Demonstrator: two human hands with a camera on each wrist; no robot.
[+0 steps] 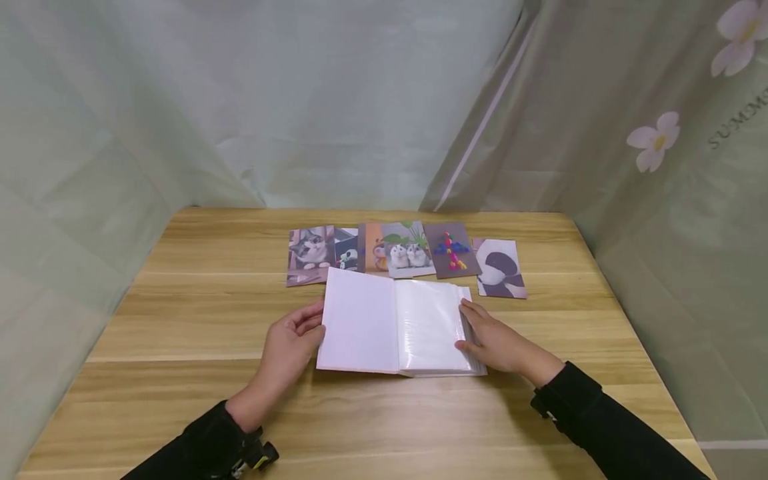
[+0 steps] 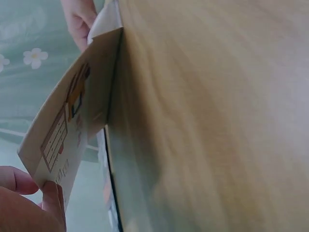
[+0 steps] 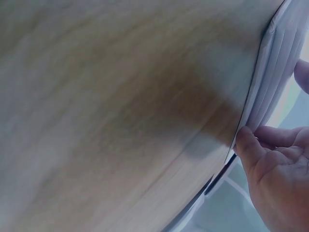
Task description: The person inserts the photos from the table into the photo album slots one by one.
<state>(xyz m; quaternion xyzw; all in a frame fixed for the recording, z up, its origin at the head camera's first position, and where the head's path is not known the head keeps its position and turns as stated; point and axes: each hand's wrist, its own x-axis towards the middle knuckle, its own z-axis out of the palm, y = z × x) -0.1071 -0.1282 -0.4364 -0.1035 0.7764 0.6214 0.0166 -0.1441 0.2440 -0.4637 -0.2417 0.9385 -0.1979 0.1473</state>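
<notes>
The album's cover [image 1: 358,323] looks like stiff card, its inside plain matt paper, its outside smooth and printed. Its pages [image 1: 429,327] are glossy clear plastic, slightly rippled. The photos [image 1: 453,257] look like smooth paper. The table [image 1: 210,313] shows smooth wood grain with a soft sheen; the sleeves [image 1: 618,420] look like matt cloth.

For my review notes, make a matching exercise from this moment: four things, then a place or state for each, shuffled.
1. album
2. cat card
3. hamster card
4. left grip

A. leftmost of the cards
B. holding the white inside-faced cover
C. open on the table
D. overlapping the orange card

Pairs: 1-C, 2-A, 3-D, 4-B
</notes>
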